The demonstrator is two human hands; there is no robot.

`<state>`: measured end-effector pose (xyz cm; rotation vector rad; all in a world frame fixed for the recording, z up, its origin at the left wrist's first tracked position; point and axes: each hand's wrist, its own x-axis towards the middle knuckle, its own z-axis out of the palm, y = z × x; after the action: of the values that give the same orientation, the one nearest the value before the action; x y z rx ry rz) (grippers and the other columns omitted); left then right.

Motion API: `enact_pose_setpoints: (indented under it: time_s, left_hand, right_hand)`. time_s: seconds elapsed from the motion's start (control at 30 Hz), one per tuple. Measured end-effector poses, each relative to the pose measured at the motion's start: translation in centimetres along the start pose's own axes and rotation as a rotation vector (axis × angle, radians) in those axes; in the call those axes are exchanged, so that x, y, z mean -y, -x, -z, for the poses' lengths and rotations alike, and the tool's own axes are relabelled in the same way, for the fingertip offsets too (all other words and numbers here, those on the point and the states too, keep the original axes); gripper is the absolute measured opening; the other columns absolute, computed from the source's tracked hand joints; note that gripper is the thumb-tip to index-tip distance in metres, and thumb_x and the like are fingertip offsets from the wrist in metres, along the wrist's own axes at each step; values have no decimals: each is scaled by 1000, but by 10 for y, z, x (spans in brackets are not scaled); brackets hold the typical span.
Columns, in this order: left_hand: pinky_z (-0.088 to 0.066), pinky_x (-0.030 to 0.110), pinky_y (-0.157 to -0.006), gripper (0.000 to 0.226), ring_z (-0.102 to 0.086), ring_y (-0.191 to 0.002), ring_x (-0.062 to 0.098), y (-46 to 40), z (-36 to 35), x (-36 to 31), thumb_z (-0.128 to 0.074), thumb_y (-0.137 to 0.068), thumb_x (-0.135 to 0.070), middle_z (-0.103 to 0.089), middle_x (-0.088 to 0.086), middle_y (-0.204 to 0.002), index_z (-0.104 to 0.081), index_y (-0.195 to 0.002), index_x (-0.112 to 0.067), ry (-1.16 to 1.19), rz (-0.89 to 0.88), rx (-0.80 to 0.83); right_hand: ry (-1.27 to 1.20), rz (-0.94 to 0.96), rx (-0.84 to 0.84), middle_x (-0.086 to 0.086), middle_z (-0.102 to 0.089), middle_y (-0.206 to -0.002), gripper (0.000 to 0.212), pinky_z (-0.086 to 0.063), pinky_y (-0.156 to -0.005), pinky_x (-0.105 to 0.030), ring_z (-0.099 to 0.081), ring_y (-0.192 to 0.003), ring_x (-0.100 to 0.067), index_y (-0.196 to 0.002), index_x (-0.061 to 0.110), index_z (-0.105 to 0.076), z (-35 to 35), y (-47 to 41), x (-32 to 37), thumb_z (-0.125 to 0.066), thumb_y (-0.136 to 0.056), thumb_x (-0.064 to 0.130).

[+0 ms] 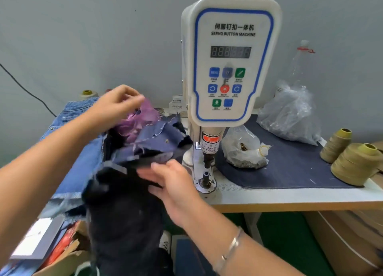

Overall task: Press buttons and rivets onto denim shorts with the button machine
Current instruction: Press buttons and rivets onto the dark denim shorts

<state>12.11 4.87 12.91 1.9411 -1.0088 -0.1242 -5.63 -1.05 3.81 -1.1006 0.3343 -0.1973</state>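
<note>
Machine: servo button machine stands upright at 12 o'clock on the white table; the display digits are too dim to read.
Die: lower die post sits at the machine's base, bare, just to the 3 o'clock side of the right hand.
Workpiece: dark denim shorts hang over the table edge at 7 o'clock — blurred, so waistband and leg cannot be told apart. The upper part is turned out, showing purple pocket lining.
Left hand: left hand at 10 o'clock, fingers curled onto the purple lining; blur hides the exact pinch.
Right hand: right hand lies flat on the dark fabric with fingers straight, pressing rather than gripping; a silver bangle sits on the wrist.
Stack: light blue denim shorts lie under the workpiece, partly hidden by the left forearm.
Supplies: clear bag of metal fittings at 3 o'clock from the die — contents too small to identify. A larger crumpled plastic bag lies behind it.
Thread: two olive thread cones at the right edge, beside a box cut off by the frame.
</note>
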Motion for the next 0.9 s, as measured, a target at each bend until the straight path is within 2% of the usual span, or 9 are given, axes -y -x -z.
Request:
enact_pose_setpoints:
  time_s: [0.07, 0.13, 0.23, 0.33, 0.43, 0.47, 0.73, 0.8, 0.9]
  left_hand:
    - [-51, 28, -79, 55, -62, -91, 18, 2, 21, -6, -59, -72, -73, -66, -1, -103, -63, -101, -27, 143, 132, 173]
    - [-46, 30, -90, 81, -60, -101, 2, 7, 36, -3, -56, -51, -87, -63, -16, -114, -60, -113, -35, -59, 224, 375]
    - [-32, 27, -106, 80, -43, -124, 5, 12, 36, 12, -71, -69, -66, -44, -20, -132, -38, -138, -40, -444, 297, 540]
    - [-36, 25, -91, 60, -49, -111, 14, 12, 25, 38, -72, -82, -18, -55, -5, -125, -46, -136, -26, -652, 194, 396]
    - [-33, 25, -76, 45, -53, -102, 20, 14, 15, 57, -70, -82, -9, -60, 0, -108, -57, -124, -19, -608, 99, 163]
    - [-33, 26, -76, 43, -54, -101, 22, 13, 13, 61, -70, -82, -9, -61, 2, -107, -58, -122, -17, -584, 90, 119]
    - [-45, 26, -68, 25, -59, -83, 21, 16, 13, 74, -70, -85, -9, -66, 4, -94, -59, -105, -22, -291, 234, 97]
    - [-46, 23, -67, 23, -60, -77, 15, 20, 17, 76, -71, -85, -11, -67, 1, -92, -60, -98, -27, -248, 242, 84]
    - [-49, 25, -71, 21, -64, -79, 14, 24, 25, 79, -72, -85, -14, -69, -2, -91, -63, -94, -31, -127, 276, 79]
  right_hand:
    - [-120, -54, -34, 6, -71, -92, 21, -26, -104, -48, -63, -88, -6, -110, 12, -57, -6, -25, 13, -39, -100, 11]
    - [-193, -101, -82, 1, -69, -107, 31, -17, -111, -54, -60, -93, -9, -127, 4, -52, -8, -44, 24, -37, -101, 12]
    - [-229, -80, -119, -3, -67, -118, 25, -12, -111, -62, -56, -104, -14, -121, 9, -53, -4, -59, 32, -42, -99, 11]
    - [-142, -49, -118, -5, -62, -126, 32, -21, -112, -54, -54, -111, -16, -131, 14, -48, 4, -60, 27, -42, -100, 17]
    - [200, 100, -289, -1, -53, -131, 33, -42, -89, -17, -54, -100, 2, -125, 26, -51, 16, -43, 2, -52, -94, 13]
    - [291, 127, -357, 2, -49, -131, 37, -43, -85, -14, -53, -100, 5, -123, 30, -49, 20, -36, -12, -55, -91, 12]
    - [107, -143, -422, -1, -33, -147, 89, -41, -102, -39, -44, -126, -22, -146, 28, -13, 20, -35, -43, -72, -81, 32]
    - [86, -172, -398, -4, -45, -140, 82, -48, -92, -36, -52, -119, -23, -144, 21, -21, 17, -40, -43, -73, -81, 26]
    - [136, -125, -380, -6, -59, -124, 45, -51, -77, -30, -59, -107, -21, -120, 7, -46, 15, -39, -35, -68, -82, 15]
